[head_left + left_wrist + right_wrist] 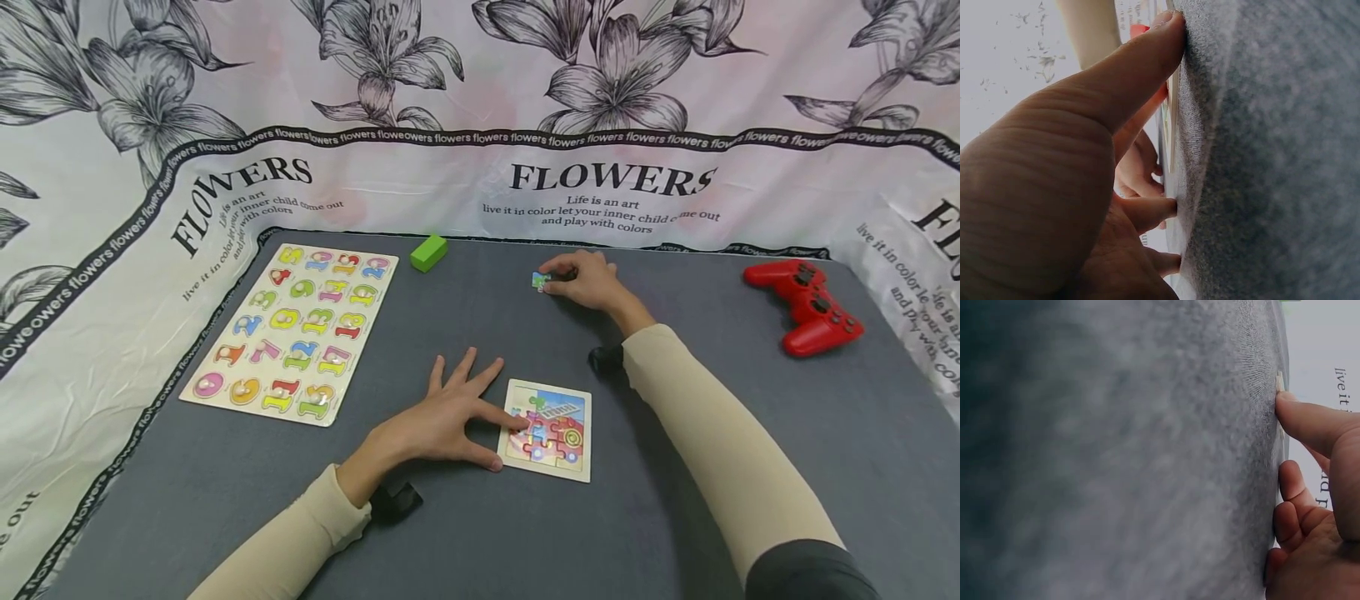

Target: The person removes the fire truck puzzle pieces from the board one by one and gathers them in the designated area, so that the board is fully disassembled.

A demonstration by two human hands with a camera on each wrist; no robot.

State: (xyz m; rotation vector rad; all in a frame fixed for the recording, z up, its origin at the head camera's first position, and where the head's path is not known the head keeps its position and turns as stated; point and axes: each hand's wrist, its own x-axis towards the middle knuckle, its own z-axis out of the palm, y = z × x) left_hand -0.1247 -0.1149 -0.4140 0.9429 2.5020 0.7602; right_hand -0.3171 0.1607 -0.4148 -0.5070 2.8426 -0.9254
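A small jigsaw puzzle (553, 472) in a pale square frame, with a red vehicle and a ladder pictured on it, lies on the grey table. My left hand (442, 423) is spread out beside it, the index finger reaching over the picture and the thumb at the frame's near left corner. The other left fingertips rest on the table, as the left wrist view also shows. Farther back, my right hand (588, 282) pinches a small green and blue puzzle piece (537, 282) between thumb and index finger, low at the tabletop. Its remaining fingers (1288, 519) are curled.
On the left lies a board of colourful number pieces (300, 333). A green block (429, 253) sits near the back edge. To the right is a red game controller (806, 307). A flower-printed sheet (420, 192) rises behind the table.
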